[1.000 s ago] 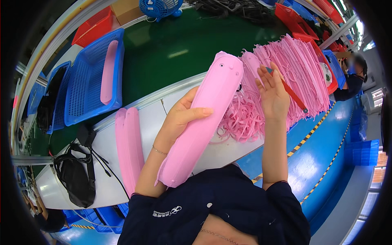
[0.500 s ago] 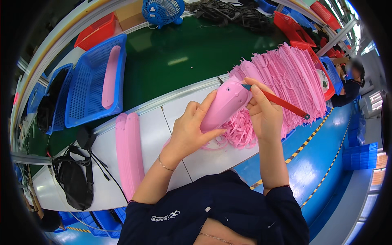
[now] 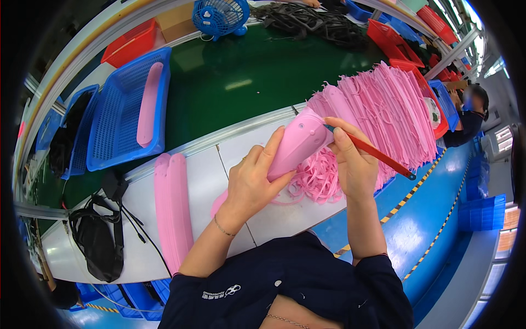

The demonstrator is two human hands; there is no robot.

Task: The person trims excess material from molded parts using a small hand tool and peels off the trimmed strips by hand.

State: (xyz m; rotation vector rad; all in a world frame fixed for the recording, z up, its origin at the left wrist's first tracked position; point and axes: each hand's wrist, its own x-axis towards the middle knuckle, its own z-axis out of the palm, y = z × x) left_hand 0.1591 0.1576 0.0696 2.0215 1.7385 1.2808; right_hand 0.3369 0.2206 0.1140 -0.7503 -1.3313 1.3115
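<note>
A long pink molded piece, rounded and with small holes near its far end, is gripped in my left hand, thumb on the near side and fingers on the other. My right hand pinches a flat red blade with a hole in its outer end. The blade's inner tip meets the right edge of the pink piece by my fingertips, mostly hidden. Below the piece lies a heap of curly pink trimmings on the white table. Beyond my right hand is a thick stack of pink strips with ragged ends.
Stacked long pink pieces lie left of my forearm, beside a black pouch with cables. A blue basket holds one pink piece. Across the green surface stand a blue fan and black parts. Another person works far right.
The pink piece has turned slightly in my left hand. My right hand and the blade have shifted slightly down, and the blade's dark tip has slipped mostly out of sight at the piece's edge.
</note>
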